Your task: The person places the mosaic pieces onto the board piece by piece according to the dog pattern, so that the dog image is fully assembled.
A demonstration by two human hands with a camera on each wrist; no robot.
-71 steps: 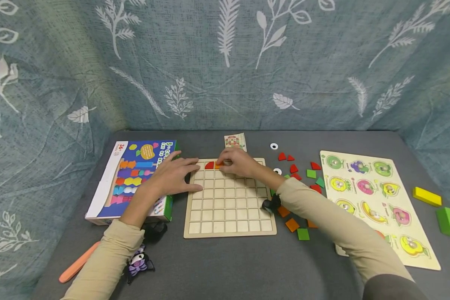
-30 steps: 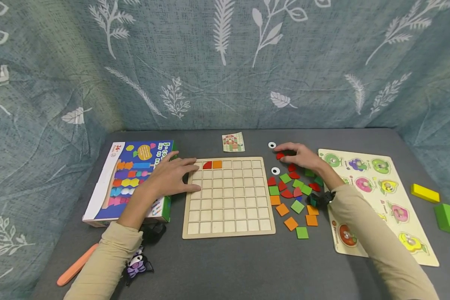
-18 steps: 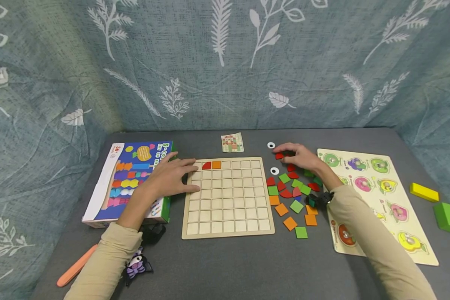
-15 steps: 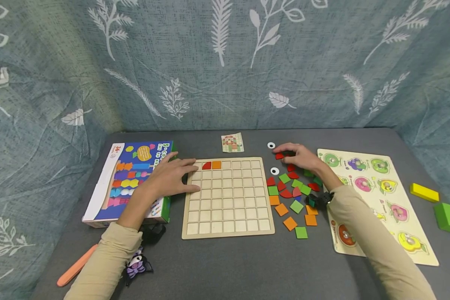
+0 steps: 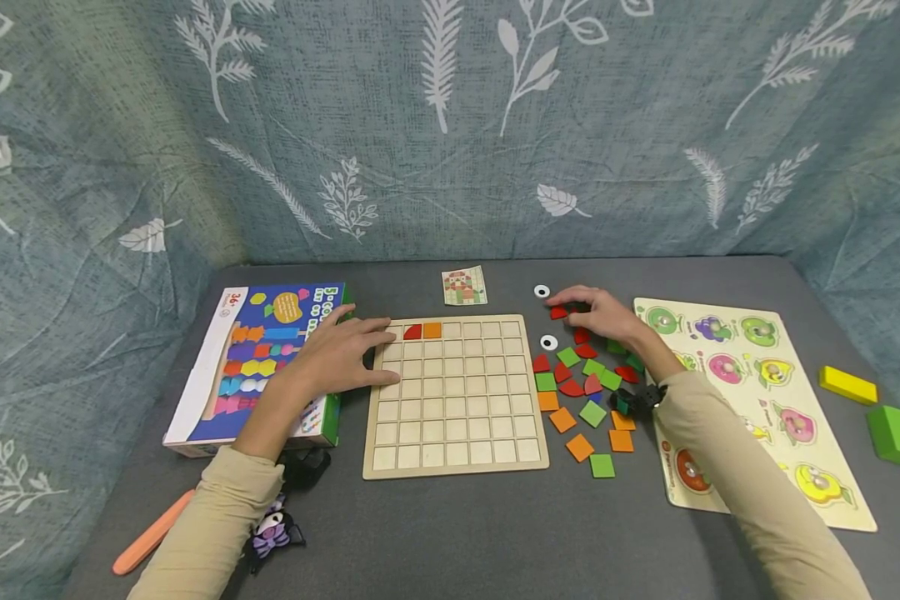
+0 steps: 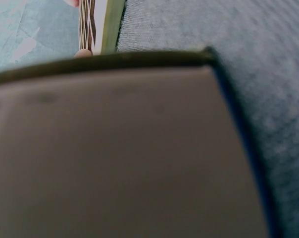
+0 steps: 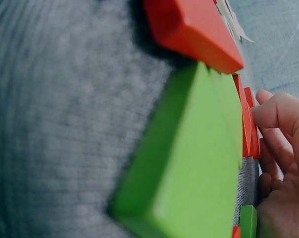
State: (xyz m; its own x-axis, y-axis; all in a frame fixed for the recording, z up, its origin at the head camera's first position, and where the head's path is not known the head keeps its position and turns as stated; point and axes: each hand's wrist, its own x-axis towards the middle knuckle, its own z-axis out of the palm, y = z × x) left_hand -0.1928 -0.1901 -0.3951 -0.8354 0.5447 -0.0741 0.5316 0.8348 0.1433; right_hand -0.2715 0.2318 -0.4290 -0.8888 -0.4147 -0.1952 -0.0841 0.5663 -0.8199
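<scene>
Tray (image 5: 456, 407), wooden grid, mid-counter (image 5: 450, 542). Changes, left to right. Left hand (image 5: 341, 354): same place as a couple of seconds ago, fingers and thumb spread wide at the tray's left edge, beside the box (image 5: 251, 364), nothing held. Orange square (image 5: 432, 331) now lies in the top row, third cell, just right of the red tile (image 5: 414, 332); the right hand (image 5: 600, 315) was on it earlier. That hand has since gone over to the loose tiles (image 5: 593, 413), narrow gap between finger and thumb, loose red tile (image 5: 557, 313) there; gripped or only touched, I can't tell. I read it as one placement done, another piece being fetched; most visible cells bare.

Views: my left wrist feed is mostly a blurred panel (image 6: 124, 158), likely the box's side, plus a fingertip (image 6: 82, 53) by what looks like the tray's edge. Head view alone gives me the full grid. Right wrist adds tile thickness, a big green tile (image 7: 189, 163) up close, and fingers from the side, right against red tiles.
</scene>
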